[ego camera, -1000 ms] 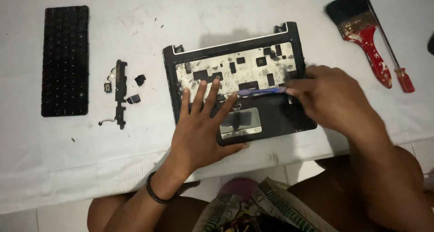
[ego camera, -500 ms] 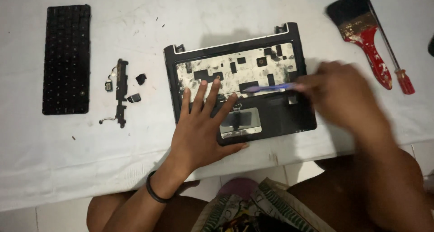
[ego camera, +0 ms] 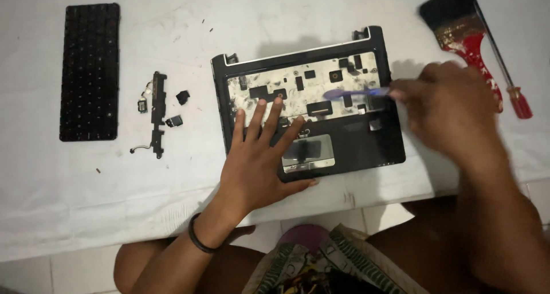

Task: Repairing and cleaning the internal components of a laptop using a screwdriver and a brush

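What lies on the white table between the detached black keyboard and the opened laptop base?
In the head view, between the keyboard and the laptop base lie a long black strip part with a thin wire and two small black pieces.

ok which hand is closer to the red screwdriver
Right. The right hand is over the laptop base's right edge, just left of the red screwdriver. The left hand lies flat on the base's left part, much farther away.

Right hand [ego camera: 452, 113]: shifting right, off the laptop base [ego camera: 309, 102], now hovering blurred past its right edge. Blue tool [ego camera: 355, 92]: swinging farther up the pale inner plate, tip now pointing left near the middle.
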